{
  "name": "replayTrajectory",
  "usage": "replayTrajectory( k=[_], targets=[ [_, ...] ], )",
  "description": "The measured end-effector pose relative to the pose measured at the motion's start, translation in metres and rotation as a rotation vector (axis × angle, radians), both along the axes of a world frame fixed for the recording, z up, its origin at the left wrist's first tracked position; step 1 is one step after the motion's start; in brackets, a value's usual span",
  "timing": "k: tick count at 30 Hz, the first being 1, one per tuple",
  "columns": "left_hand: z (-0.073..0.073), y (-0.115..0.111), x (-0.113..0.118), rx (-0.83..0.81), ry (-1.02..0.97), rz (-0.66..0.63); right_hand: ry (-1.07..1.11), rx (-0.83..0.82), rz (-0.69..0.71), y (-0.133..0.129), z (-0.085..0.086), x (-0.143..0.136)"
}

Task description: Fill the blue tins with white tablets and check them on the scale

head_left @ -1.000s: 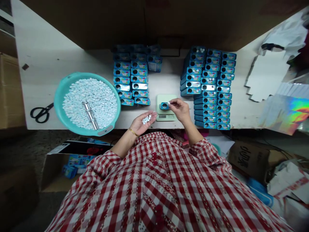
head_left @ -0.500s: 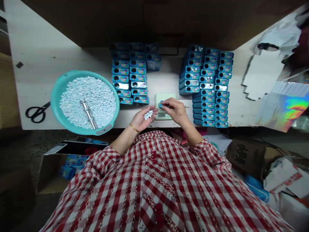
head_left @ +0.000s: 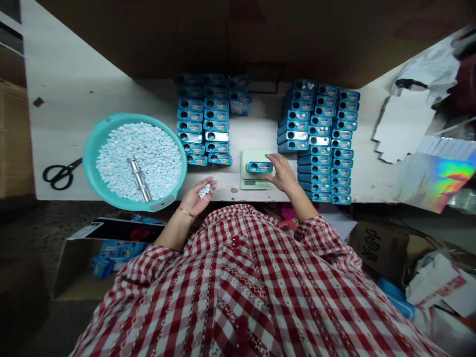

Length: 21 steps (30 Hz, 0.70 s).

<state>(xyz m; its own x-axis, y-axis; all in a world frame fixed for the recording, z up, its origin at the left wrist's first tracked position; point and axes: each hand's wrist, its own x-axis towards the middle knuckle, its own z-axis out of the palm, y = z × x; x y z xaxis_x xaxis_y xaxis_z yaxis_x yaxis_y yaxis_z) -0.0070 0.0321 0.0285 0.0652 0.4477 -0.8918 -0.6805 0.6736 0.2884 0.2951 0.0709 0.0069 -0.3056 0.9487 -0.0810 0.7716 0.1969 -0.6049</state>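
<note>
In my left hand [head_left: 197, 197], palm up and half curled, lies a small heap of white candies [head_left: 205, 191], beside the teal basin. A blue candy tin [head_left: 259, 167] with a dark round hole lies across the pale green scale [head_left: 256, 184]. My right hand [head_left: 281, 172] is at the tin's right end. Its thumb and fingers are spread on either side of that end, with nothing gripped; whether a finger touches the tin is hard to tell. The teal basin [head_left: 182, 174] is full of the same candies, and a shiny metal cylinder [head_left: 138, 179] rests on them.
Rows of blue tins [head_left: 216, 125] stand left of the scale, and more rows [head_left: 320, 150] stand to its right, some with candies on top. Black scissors [head_left: 59, 176] lie left of the basin. A large cardboard box [head_left: 223, 39] overhangs the table's back.
My left hand has moved left and away from the scale, with the candies still in it. The right hand has opened, and the tin now lies fully visible on the scale.
</note>
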Motion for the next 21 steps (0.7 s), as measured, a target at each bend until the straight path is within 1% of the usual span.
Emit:
replayTrajectory(
  k=[4, 8, 12, 17, 21],
  targets=[
    [-0.004, -0.009, -0.021, -0.047, 0.051, 0.087, -0.032, -0.040, 0.026, 0.000, -0.007, 0.007],
    [-0.005, -0.014, -0.028, -0.065, 0.055, 0.103, -0.013, -0.050, 0.003, -0.002, -0.012, 0.013],
    [-0.003, -0.012, -0.021, -0.044, 0.022, 0.039, 0.014, -0.033, -0.008, -0.005, -0.014, 0.013],
    [0.000, -0.007, -0.008, 0.045, -0.012, -0.079, 0.031, -0.015, -0.021, -0.006, -0.014, 0.009],
    [-0.003, -0.008, -0.003, 0.081, -0.019, -0.095, 0.074, -0.006, -0.012, -0.005, -0.016, 0.005]
  ],
)
